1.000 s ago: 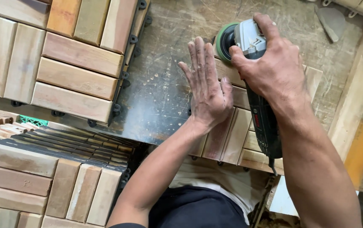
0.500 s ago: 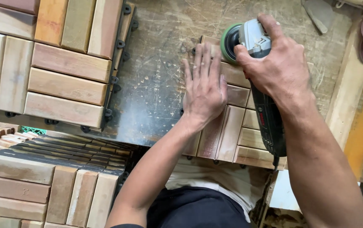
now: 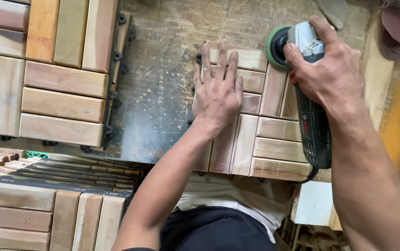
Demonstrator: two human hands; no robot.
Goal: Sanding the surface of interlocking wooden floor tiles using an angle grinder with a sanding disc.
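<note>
Wooden slat tiles fill the left side of this overhead view: one square deck tile of reddish and pale slats (image 3: 55, 69) lies flat at upper left, black plastic clips showing along its right edge, and a tall stack of similar slatted tiles (image 3: 46, 204) sits at lower left, its layered edges fanned toward the centre. Between these and the work lies a bare strip of scratched, dusty grey bench top (image 3: 158, 93), the only open room in view. At centre, the left hand (image 3: 216, 95) lies palm down with fingers straight and slightly spread, pressing flat on the left part of a third wooden slat tile (image 3: 265, 135); it grips nothing. That tile sits near the bench's front edge, its lower slats almost at the lip above the person's lap. At right, the right hand (image 3: 335, 74) is wrapped tightly around the grey head of a dark green and black electric sander (image 3: 309, 100), forefinger extended along the top; the tool's round green pad rests at the tile's upper right corner, its body running down the tile's right edge. Pale wooden offcuts (image 3: 376, 79) crowd the far right, just beside the forearm.
</note>
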